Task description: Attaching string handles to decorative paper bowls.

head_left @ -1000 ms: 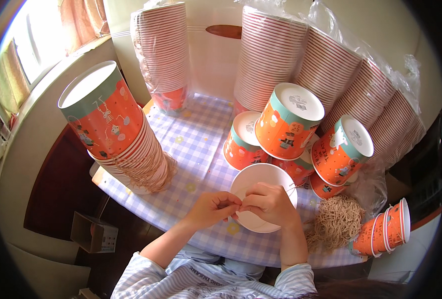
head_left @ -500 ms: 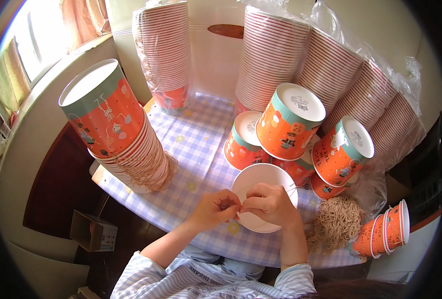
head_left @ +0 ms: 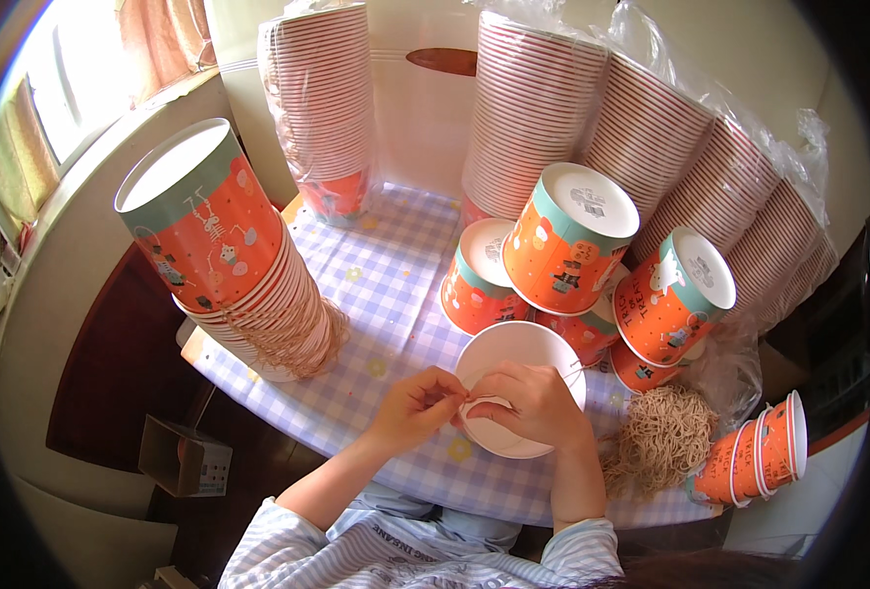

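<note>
My left hand and my right hand meet over the left part of a white-lined paper bucket, which stands mouth up at the table's near side. Both are closed in a pinch, fingertips nearly touching. Whatever lies between them is too small to make out. A short brown strand of twine shows at the bucket's right rim. To the right of the bucket lies a tangled heap of tan twine cords.
Orange and green printed buckets stand upside down behind the open one. Tall plastic-wrapped bucket stacks line the back. At left leans a bucket stack draped with twine. Several nested buckets lie at the right edge of the checked tablecloth.
My fingers have shifted slightly: the left fingertips have risen a little and the right hand's grip has turned, its thumb now showing. The buckets and twine heap stay where they were.
</note>
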### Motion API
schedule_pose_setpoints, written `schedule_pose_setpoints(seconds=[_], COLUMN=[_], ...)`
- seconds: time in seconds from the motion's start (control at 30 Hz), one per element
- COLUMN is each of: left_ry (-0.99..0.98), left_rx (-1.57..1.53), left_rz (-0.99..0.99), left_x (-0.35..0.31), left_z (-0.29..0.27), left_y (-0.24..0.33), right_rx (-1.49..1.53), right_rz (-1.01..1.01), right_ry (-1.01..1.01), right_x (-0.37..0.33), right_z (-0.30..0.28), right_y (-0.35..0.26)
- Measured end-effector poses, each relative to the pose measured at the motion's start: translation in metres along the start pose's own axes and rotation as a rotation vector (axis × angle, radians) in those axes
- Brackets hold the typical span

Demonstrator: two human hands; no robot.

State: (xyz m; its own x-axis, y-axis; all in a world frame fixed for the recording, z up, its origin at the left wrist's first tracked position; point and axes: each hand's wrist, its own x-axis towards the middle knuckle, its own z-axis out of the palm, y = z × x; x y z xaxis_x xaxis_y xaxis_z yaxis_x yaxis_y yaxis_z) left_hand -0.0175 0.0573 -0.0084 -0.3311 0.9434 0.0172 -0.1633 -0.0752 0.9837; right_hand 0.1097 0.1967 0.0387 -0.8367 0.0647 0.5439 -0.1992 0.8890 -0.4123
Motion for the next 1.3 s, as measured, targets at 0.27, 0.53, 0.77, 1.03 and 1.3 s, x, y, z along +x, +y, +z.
schedule_pose_setpoints(seconds=[0.27, 0.53, 0.77, 1.03, 1.3], left_ry=[0.059, 0.077, 0.074, 0.063, 0.091], left_rx=[-0.049, -0.038, 0.060, 0.151, 0.628], left_rz=[0.109, 0.158, 0.150, 0.054, 0.377], left_x=[0.007, 0.009, 0.009, 0.011, 0.007], left_z=[-0.004, 0.000, 0.002, 0.002, 0.001], left_y=[-0.009, -0.003, 0.003, 0.003, 0.016], right_rx=[-0.042, -0.009, 0.140, 0.173, 0.145], right_rz=[0.026, 0.056, 0.142, 0.131, 0.128], right_ry=[0.012, 0.053, 0.057, 0.021, 0.076], right_x=[-0.001, -0.001, 0.000, -0.002, -0.001], right_z=[0.003, 0.004, -0.001, -0.002, 0.000], right_y=[0.000, 0.000, -0.005, 0.000, 0.003])
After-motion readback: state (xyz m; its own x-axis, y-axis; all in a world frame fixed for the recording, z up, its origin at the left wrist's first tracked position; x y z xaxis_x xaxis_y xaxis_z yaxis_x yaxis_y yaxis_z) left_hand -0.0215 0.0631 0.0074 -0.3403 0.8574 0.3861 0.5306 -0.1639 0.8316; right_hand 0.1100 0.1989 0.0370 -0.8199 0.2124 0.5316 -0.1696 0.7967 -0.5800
